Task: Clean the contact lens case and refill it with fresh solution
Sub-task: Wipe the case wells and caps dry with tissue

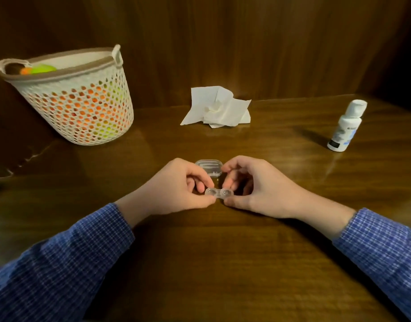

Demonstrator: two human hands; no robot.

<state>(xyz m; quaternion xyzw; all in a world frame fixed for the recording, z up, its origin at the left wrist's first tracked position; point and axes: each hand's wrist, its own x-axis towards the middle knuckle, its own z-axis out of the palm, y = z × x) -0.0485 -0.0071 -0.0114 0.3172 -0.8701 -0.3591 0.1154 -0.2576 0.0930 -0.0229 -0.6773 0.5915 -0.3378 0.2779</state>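
Two hands between basket, tissue, bottle

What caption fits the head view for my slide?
Both hands, left hand and right hand, hold the clear lens case over the table; tissue and bottle wait behind.

You have the clear twin-well lens case open, wells up, at table centre; clear lid just behind it. Crumpled white tissue farther back. White solution bottle upright, capped, far right.
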